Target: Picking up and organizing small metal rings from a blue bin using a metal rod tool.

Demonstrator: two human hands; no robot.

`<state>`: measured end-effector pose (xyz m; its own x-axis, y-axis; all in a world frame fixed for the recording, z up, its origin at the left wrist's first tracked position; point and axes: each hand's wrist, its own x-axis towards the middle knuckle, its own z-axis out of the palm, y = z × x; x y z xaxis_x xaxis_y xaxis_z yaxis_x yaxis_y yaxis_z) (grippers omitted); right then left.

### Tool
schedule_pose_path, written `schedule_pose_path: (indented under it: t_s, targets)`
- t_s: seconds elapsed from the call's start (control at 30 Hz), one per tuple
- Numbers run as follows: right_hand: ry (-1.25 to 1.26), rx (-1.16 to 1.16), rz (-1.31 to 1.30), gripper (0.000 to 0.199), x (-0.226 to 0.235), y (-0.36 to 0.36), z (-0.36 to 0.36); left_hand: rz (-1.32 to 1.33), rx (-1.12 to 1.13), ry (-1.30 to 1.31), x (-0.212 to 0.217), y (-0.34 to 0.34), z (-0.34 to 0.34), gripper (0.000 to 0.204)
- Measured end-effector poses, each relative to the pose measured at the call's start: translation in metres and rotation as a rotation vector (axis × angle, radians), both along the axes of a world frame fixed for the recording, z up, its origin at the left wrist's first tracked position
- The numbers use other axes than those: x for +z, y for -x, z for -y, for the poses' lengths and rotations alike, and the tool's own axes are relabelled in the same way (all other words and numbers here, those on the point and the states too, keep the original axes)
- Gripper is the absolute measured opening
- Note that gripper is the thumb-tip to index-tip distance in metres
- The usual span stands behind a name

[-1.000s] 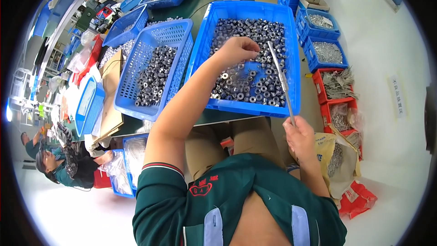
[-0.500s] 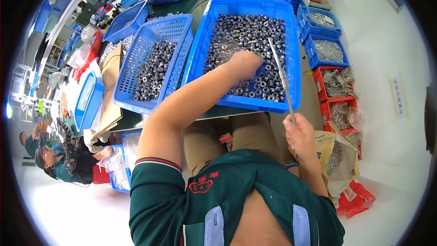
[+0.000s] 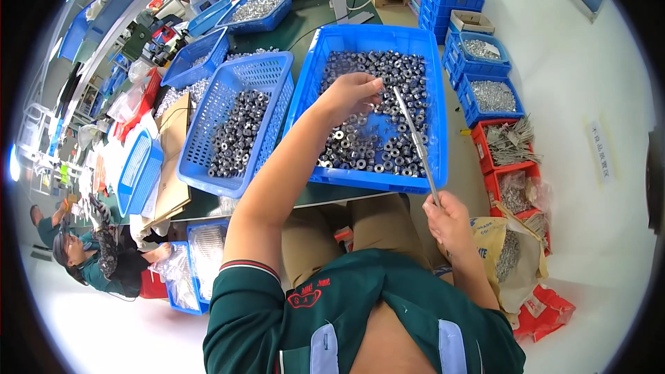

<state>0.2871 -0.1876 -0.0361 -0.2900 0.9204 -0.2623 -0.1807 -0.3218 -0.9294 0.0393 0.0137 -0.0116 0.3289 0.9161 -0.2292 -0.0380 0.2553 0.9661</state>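
My right hand [image 3: 449, 220] is wrapped round the lower end of a thin silver metal rod [image 3: 420, 143] with a thicker sleeve partway along. The rod slants up over the right part of a blue plastic bin [image 3: 438, 107]. My left hand [image 3: 352, 97] is above the middle of that bin, near the rod's upper tip, its thumb and fingers pinched together. Whatever they pinch is too small to make out. Below lie many small dark-grey metal rings [image 3: 393, 159] with holes through them, with a patch of blue bin floor showing among them.
Left of the bin stands a blue perforated basket [image 3: 196, 128] of similar rings. Cardboard [image 3: 173, 166] and another blue basket [image 3: 131, 179] lie beyond it. Stacked blue crates [image 3: 493, 97] and red boxes [image 3: 490, 149] of metal parts line the right wall. A co-worker [image 3: 104, 256] sits at far left.
My left hand has lifted from among the rings and moved farther across the bin and leftward. The view has tilted, so the bin appears lower. My right hand still grips the rod.
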Motion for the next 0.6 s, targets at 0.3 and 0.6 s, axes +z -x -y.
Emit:
schedule_pose_path:
  t_s: [0.3, 0.6]
  targets:
    - [0.008, 0.064, -0.002, 0.01, -0.0043, -0.0013, -0.0013, 0.095, -0.122, -0.091, 0.0029, 0.0025, 0.0019, 0.022]
    - [0.034, 0.101, -0.028, 0.009, -0.0048, -0.0024, 0.001, 0.115, -0.154, -0.103, 0.0004, 0.0046, 0.0034, 0.026]
